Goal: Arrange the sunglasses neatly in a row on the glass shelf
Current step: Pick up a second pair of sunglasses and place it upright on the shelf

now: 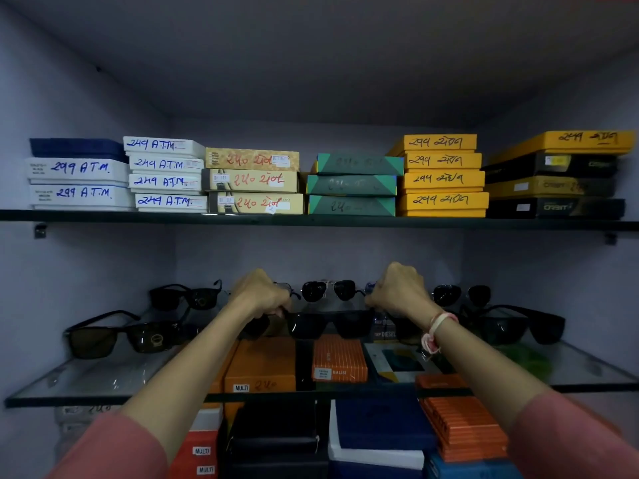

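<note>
Several dark sunglasses stand on the lower glass shelf. Both of my hands grip one black pair at the shelf's middle front: my left hand holds its left end, my right hand its right end. A brown-lensed pair sits at the front left, with a black pair behind it. An aviator pair stands at the back between my hands. Another aviator pair and a black pair are on the right.
The upper shelf carries stacks of labelled boxes: white, beige, green, yellow and black. Orange, blue and black boxes show through and below the glass. Side walls close the alcove left and right.
</note>
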The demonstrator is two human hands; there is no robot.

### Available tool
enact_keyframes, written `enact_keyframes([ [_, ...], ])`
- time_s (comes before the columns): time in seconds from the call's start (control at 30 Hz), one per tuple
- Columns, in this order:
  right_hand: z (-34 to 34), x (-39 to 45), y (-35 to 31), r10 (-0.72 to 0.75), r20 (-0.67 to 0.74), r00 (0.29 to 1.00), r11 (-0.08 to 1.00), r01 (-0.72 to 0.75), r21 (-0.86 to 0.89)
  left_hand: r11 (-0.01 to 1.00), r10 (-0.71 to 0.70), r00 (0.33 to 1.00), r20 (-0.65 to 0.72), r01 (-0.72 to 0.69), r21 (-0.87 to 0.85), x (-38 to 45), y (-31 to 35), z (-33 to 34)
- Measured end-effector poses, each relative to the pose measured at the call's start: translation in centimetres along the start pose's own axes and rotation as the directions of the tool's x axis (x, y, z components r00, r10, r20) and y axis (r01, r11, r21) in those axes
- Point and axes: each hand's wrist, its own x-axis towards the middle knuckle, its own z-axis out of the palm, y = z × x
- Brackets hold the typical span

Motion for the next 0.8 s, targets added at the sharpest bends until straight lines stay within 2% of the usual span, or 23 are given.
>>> enact_keyframes([
  [0.2,-0.2,-0.4,0.1,0.028,0.08,0.996,0.998,-0.022,-0.065,0.999,-0.009,0.999,0.04,0.008,0.034,-0.1,-0.2,0.5],
  [0.5,-0.4,-0.1,0.3,0.034,0.111,0.993,0.995,-0.023,-0.098,0.999,-0.021,0.999,0.037,0.02,0.039,0.2,-0.4,1.0],
  [0.6,-0.3,0.1,0.2,0.04,0.098,0.994,0.99,-0.026,-0.14,0.998,0.045,0.998,-0.053,-0.043,0.039,0.3,-1.2,0.1],
  [0.7,-0.1,0.3,-0.3,0.024,0.062,0.998,0.985,-0.013,-0.172,0.964,0.169,0.957,-0.235,-0.111,0.242,0.4,-2.2,-1.3],
  [0.73,0.1,0.4,-0.6,0.015,0.043,0.999,0.986,-0.008,-0.164,0.942,0.193,0.948,-0.253,-0.106,0.318,0.4,-2.5,-1.7],
  [0.8,0.5,0.4,-1.4,-0.005,0.011,1.0,0.99,0.006,-0.137,0.911,0.163,0.972,-0.172,-0.081,0.404,0.5,-2.9,-2.2],
])
